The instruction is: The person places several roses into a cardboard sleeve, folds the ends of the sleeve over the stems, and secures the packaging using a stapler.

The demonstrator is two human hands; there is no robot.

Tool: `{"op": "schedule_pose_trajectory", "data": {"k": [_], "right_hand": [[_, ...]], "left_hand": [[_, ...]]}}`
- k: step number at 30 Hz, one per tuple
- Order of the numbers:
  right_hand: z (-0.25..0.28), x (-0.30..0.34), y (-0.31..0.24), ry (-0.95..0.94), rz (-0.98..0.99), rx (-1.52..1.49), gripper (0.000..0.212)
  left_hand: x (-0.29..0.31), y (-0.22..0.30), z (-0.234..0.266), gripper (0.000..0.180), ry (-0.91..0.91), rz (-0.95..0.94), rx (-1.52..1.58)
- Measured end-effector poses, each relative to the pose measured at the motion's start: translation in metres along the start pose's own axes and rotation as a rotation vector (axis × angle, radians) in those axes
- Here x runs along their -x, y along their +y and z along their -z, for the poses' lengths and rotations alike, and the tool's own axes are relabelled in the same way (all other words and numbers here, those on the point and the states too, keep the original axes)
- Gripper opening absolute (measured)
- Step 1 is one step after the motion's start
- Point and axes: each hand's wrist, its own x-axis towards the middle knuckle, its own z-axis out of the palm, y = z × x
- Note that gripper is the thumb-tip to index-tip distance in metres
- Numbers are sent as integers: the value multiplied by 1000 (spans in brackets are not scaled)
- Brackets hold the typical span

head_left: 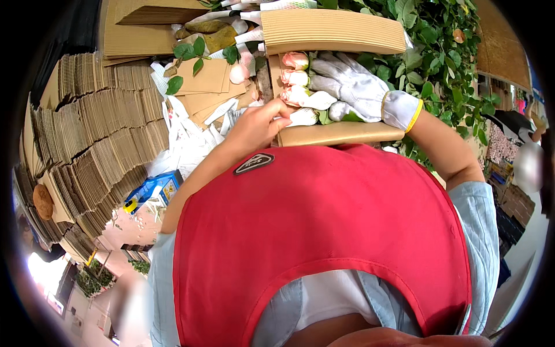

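Pink roses (295, 77) lie stacked in a row on a cardboard wrap, their heads toward the left. Below them are white-covered rose heads (303, 118), apparently in net sleeves. My left hand (260, 123) is bare, its thumb and fingers closed at the tip of the lowest white-covered rose. In a white glove with a yellow cuff edge, my right hand (352, 87) rests flat across the roses just behind their heads, fingers stretched out. A folded brown cardboard edge (341, 133) runs along the near side; the rose stems are mostly hidden under my glove.
Stacked corrugated cardboard (104, 104) fills the left side. A corrugated sheet (333, 32) lies beyond the roses, with leafy stems (430, 58) to the right. Loose brown cards (208, 81), white netting (185, 139) and a blue box (155, 191) are left of my arm.
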Motion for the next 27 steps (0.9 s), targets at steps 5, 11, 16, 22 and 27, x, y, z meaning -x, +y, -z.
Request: {"op": "schedule_pose_trajectory", "data": {"k": [5,11,16,22,27], "right_hand": [[-5,6,-5,35,-49,-32,62],[-13,-1,8,-5,-35,-23,58],[-1,0,2,1,-22,-72,58],[-3,1,0,11,-29,-59,58],[14,5,-4,3,-8,-36,53]], "left_hand": [[33,-5,113,22,-160,550,-514],[-44,53,22,37,96,-528,-848],[-43,32,20,19,-212,-539,-781],[30,48,94,38,-111,349,-959],[-13,8,-3,53,192,-244,-299]]}}
